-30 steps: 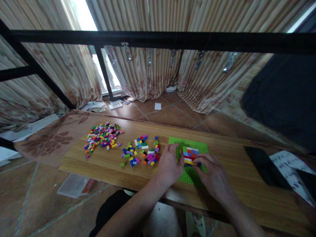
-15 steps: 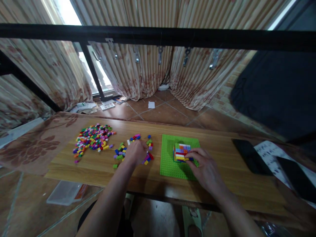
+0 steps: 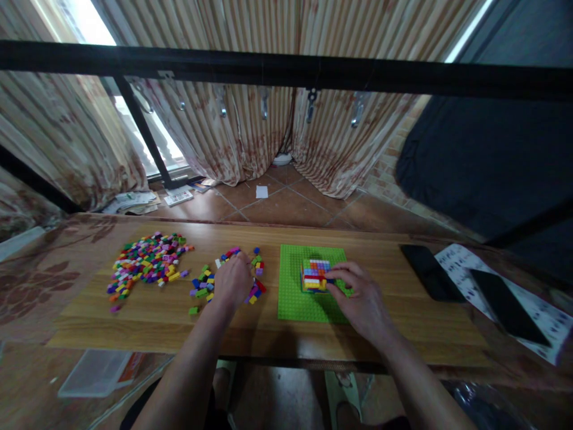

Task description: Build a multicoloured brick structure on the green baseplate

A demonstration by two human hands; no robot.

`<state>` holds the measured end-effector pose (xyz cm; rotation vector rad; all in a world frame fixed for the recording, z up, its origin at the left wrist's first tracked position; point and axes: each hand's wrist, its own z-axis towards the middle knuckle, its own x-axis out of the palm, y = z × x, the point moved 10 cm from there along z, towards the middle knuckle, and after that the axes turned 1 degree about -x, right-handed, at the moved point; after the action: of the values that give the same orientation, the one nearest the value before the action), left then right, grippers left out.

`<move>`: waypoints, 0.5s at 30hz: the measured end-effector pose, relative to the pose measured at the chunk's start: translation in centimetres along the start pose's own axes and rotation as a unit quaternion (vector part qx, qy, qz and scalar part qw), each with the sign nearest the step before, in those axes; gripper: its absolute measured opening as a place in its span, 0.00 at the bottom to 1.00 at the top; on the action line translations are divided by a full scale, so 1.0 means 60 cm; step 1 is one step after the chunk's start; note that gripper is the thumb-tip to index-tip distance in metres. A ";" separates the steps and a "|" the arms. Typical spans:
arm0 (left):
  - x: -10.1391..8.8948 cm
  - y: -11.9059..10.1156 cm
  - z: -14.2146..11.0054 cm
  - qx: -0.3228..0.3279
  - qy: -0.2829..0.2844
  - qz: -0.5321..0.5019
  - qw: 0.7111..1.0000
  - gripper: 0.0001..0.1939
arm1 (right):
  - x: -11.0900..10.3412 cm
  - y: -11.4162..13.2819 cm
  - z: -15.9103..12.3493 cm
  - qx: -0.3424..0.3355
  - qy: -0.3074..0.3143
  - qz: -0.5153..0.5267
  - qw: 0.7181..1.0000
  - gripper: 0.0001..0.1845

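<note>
My right hand point(image 3: 358, 295) is at the right side of a small stack of colourful toy bricks point(image 3: 316, 269). Its thumb and fingers are pinched together, with a small dark blue brick point(image 3: 330, 280) showing at the fingertips. The stack stands on a green studded baseplate point(image 3: 298, 307) and has white, red and yellow bricks along its near side. Over a small spread of loose bricks point(image 3: 203, 285), my left hand point(image 3: 233, 279) points down with curled fingers. The back of that hand hides its fingertips and whatever is between them.
A larger heap of mixed bricks point(image 3: 150, 260) lies at the left of the wooden board point(image 3: 147, 325). To the right are a black phone-like slab point(image 3: 430, 272), a printed sheet point(image 3: 456, 263) and another dark device point(image 3: 508, 304). A black metal bar point(image 3: 286, 70) crosses beyond the board.
The whole view has shifted, so the board and bricks appear further left. At the stack, my right fingertips show dark blue where yellow showed before. My left hand stays over the loose bricks.
</note>
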<state>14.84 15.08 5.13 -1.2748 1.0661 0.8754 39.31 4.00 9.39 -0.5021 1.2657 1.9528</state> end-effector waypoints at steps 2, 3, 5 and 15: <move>-0.010 -0.010 0.002 0.015 -0.023 -0.071 0.997 0.11 | -0.013 -0.001 0.001 0.012 -0.030 0.014 0.999 0.06; -0.013 -0.019 0.002 0.028 -0.026 -0.135 0.990 0.10 | -0.018 -0.001 0.002 0.019 -0.043 0.025 0.999 0.06; -0.007 -0.043 -0.004 0.050 0.004 -0.304 0.951 0.08 | -0.024 -0.001 0.002 0.034 -0.063 0.059 0.996 0.06; 0.044 -0.184 -0.079 0.084 0.267 -0.670 0.688 0.13 | 0.005 0.063 0.004 0.003 0.037 0.204 0.978 0.09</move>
<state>25.46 8.95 6.04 -1.7158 0.3206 -0.7509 36.24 3.42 11.59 -0.3324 1.5144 2.2828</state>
